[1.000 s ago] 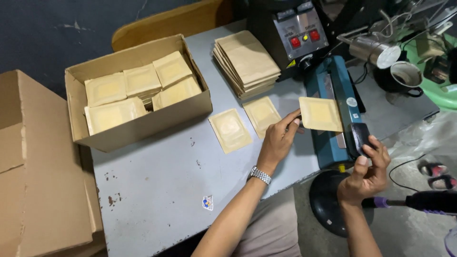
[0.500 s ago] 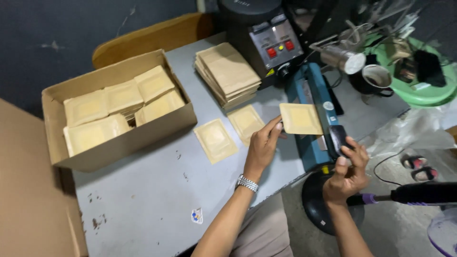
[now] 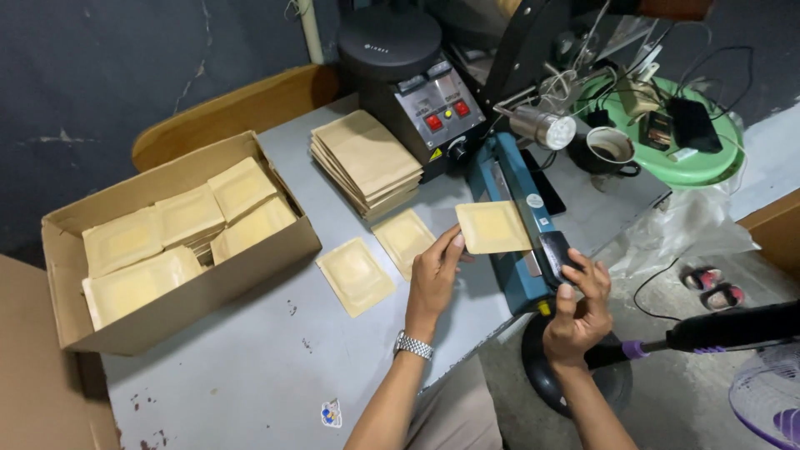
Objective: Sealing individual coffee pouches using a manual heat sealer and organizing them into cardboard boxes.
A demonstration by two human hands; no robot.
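The left hand [image 3: 433, 275] pinches a flat tan pouch [image 3: 492, 227] by its left edge, thumb and fingers closed on it, and holds it level with the right part lying across the blue sealer [image 3: 512, 212]. There's a metal watch [image 3: 412, 345] on that wrist. The right hand [image 3: 577, 302] is wrapped around the black handle [image 3: 557, 250] at the near end of the sealer's arm, fingers curled over the top, thumb up the side.

Two more pouches [image 3: 357, 276] lie flat on the grey worktop [image 3: 250, 367], just left of the left hand, side by side and nearly touching. Behind them sits a neat stack of brown bags [image 3: 367, 160], right next to a black machine [image 3: 417, 92] with red switches. Over on the left, an open cardboard box [image 3: 179, 296] is packed with the same tan pouches in rows. Far right, past the sealer, a green tray [image 3: 708, 167] holds a cup [image 3: 610, 150] and some cables. A small sticker [image 3: 331, 412] sits on the near worktop edge.
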